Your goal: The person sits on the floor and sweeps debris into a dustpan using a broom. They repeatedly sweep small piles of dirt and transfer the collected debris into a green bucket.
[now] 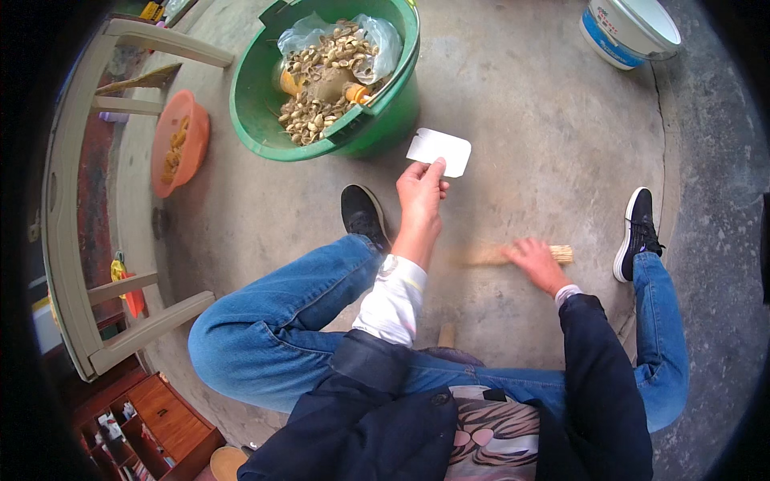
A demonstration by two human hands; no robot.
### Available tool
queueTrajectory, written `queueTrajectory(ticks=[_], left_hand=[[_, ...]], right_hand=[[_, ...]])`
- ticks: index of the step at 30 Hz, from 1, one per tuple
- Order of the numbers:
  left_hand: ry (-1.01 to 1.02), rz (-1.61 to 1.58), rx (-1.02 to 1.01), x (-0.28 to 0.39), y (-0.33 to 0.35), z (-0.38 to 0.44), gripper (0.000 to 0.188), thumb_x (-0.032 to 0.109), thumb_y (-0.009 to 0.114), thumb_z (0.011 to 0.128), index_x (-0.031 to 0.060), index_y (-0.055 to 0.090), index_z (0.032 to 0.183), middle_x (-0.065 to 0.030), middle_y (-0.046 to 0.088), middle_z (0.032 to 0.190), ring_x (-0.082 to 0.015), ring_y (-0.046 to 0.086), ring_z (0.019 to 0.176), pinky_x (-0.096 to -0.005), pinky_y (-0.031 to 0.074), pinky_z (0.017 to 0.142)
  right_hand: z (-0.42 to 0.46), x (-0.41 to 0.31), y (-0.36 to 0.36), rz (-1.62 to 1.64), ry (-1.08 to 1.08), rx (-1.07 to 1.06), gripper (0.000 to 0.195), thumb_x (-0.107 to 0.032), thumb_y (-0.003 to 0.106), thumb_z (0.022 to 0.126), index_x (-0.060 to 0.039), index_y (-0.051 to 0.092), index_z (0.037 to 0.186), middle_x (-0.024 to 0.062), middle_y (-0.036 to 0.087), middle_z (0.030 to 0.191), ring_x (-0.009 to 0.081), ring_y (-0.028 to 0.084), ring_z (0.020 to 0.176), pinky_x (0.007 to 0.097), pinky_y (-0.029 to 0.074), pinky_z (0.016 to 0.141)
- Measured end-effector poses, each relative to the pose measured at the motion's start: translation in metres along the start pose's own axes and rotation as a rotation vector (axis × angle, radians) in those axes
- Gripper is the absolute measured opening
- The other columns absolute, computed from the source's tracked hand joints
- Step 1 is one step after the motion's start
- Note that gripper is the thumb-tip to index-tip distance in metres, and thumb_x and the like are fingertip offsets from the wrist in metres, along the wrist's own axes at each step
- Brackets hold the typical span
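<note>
My left hand (424, 180) pinches a white card-like piece (442, 151), flat with rounded corners, between thumb and fingers, just right of a green plastic bucket (246, 114). The bucket holds many nut shells (313, 114), clear plastic film (385, 48) and an orange-capped bottle. To the right, low over the concrete floor, my right hand (535, 260) is on or just above the bristly end of a pale straw-like brush or whisk (563, 254). The brush's left part is blurred, and the fingers partly hide it, so the grip cannot be told.
An orange plastic basin (195, 135) with yellowish pieces stands left of the bucket, near a pale wooden frame (66, 198). A white and blue pail (607, 39) stands at the upper right. A wooden cabinet (171, 421) is at the lower left. My black shoes (363, 213) rest on the floor.
</note>
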State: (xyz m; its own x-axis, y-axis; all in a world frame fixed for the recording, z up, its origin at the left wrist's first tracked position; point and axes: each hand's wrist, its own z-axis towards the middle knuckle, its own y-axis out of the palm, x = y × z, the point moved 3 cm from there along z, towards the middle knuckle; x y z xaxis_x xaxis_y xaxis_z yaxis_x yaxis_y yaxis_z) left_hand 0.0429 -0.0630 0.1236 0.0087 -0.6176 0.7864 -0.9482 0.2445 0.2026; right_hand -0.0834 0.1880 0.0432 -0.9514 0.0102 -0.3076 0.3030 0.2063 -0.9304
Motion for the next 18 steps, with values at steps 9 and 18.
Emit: queueTrajectory(ticks=[9,18], left_hand=[[0.025,-0.056,0.006,0.004,-0.002,0.002,0.018,0.016,0.068,0.084,0.0002,0.061,0.087,-0.0010,0.058,0.073,-0.0064,0.049,0.054,-0.0198,0.038,0.047],[0.008,-0.037,0.021,-0.002,-0.004,0.004,0.017,0.016,0.067,0.084,0.0005,0.061,0.084,-0.0013,0.058,0.071,-0.0064,0.050,0.054,-0.0200,0.039,0.047]], right_hand=[[0.013,-0.012,0.001,0.230,0.352,0.354,0.056,-0.001,0.057,0.076,-0.0192,0.051,0.129,0.0148,0.054,0.109,0.0333,0.052,0.100,0.0437,0.044,0.086],[0.114,-0.088,0.023,0.368,0.344,0.157,0.055,-0.006,0.056,0.079,-0.0193,0.048,0.132,0.0167,0.054,0.104,0.0348,0.053,0.095,0.0443,0.046,0.082]])
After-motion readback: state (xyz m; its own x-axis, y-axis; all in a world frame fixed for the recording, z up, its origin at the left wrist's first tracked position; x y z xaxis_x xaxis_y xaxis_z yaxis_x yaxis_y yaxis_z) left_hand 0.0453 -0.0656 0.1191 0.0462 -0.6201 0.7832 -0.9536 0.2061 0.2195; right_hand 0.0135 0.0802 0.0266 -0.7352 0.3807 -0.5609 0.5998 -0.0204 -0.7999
